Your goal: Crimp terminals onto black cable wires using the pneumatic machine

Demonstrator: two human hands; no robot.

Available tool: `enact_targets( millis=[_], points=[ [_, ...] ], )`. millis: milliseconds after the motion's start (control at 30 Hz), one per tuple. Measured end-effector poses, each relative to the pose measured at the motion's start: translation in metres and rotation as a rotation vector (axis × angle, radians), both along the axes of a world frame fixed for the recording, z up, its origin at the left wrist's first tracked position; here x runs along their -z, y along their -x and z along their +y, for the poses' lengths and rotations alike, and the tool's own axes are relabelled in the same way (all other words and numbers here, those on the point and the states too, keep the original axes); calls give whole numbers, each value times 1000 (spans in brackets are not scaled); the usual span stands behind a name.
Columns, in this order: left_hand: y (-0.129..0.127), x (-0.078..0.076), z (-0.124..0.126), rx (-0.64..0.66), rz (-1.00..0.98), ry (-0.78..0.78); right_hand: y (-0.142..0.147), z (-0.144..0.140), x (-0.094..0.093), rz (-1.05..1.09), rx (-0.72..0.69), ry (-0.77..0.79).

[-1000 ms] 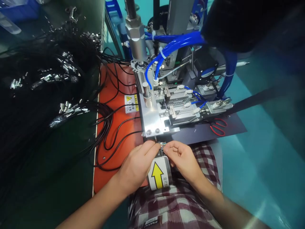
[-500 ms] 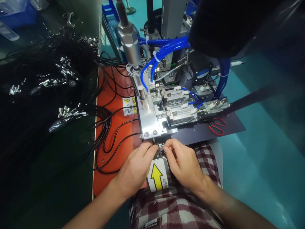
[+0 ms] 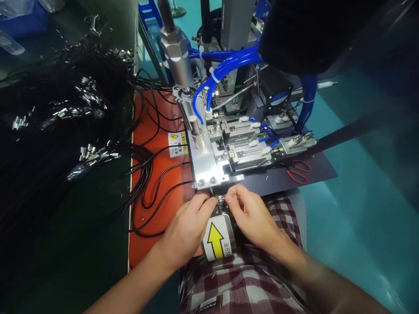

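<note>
Between my two pinches sat a tiny bundle of fine wire ends (image 3: pixel 221 198), and I had it from both sides: my left hand (image 3: pixel 190 226) nipped it with thumb and forefinger closed tight, my right hand (image 3: pixel 252 213) did the same from the other side, fingertips almost meeting. The strands were too small for me to tell their colours or count. They hung just in front of the lower edge of the metal plate (image 3: pixel 206 168) with its two bolts, right at the mouth of the machine. Under my wrists lay the sticker with the yellow arrow (image 3: pixel 218 240), pointing up toward that plate, and below it my checked shirt (image 3: pixel 242 279). To the left of my left hand the orange mat (image 3: pixel 157 131) carried loops of black cable (image 3: pixel 153 183) running off toward a great dark heap of cables with shiny metal ends (image 3: pixel 91 150). A yellow warning label (image 3: pixel 177 144) sat on the mat beside the plate. Above the plate rose a steel cylinder (image 3: pixel 175 52) and a tangle of blue air hoses (image 3: pixel 225 67). Off to the right, red-handled scissors (image 3: pixel 299 171) lay on the dark sheet (image 3: pixel 284 179), well apart from my hands.
</note>
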State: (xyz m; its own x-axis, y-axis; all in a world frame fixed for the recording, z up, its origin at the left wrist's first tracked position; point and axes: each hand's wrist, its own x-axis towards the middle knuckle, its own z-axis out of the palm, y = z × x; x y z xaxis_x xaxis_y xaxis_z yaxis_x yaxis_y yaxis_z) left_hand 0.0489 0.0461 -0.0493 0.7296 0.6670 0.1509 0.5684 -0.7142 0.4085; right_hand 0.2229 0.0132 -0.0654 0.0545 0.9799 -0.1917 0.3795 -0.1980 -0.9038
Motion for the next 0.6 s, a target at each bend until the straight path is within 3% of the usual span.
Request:
enact_targets(
  millis=[133, 300, 467, 600],
  points=[
    [-2, -12, -5, -36, 145, -129, 0, 1, 11, 437, 44, 194],
    [-3, -16, -22, -120, 328, -47, 3, 4, 10, 496, 98, 197],
    [-5, -7, -23, -166, 102, -7, 12, 6, 13, 609, 186, 189],
    [-3, -1, -14, -161, -11, 7, 14, 6, 19, 703, 166, 248]
  ],
)
